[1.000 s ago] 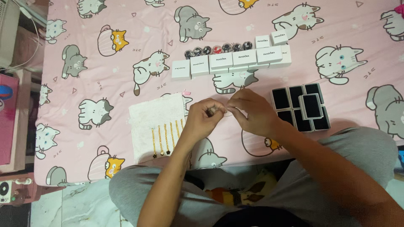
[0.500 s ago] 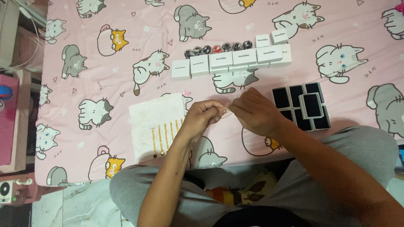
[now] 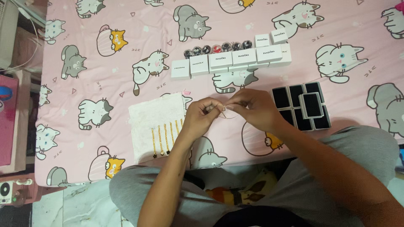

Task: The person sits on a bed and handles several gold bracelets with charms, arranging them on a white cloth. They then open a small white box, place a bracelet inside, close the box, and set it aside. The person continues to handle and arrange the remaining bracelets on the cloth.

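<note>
My left hand [image 3: 201, 117] and my right hand [image 3: 252, 108] meet above the pink cat-print sheet [image 3: 105, 71], fingertips pinched together on a thin gold chain [image 3: 224, 112] stretched between them. Just left of my left hand lies a white cloth [image 3: 151, 117] with several gold chains [image 3: 165, 138] laid in a row on it. Right of my right hand sits a cluster of open boxes with black inserts [image 3: 304, 106].
A row of closed white boxes [image 3: 231, 59] stands farther back, with several small round dark containers [image 3: 216, 48] behind it. The bed's near edge runs just before my knees. Pink furniture [image 3: 8, 122] stands at the far left.
My hands drew slightly apart half a second ago, then came back together on the chain. Nothing else moved.
</note>
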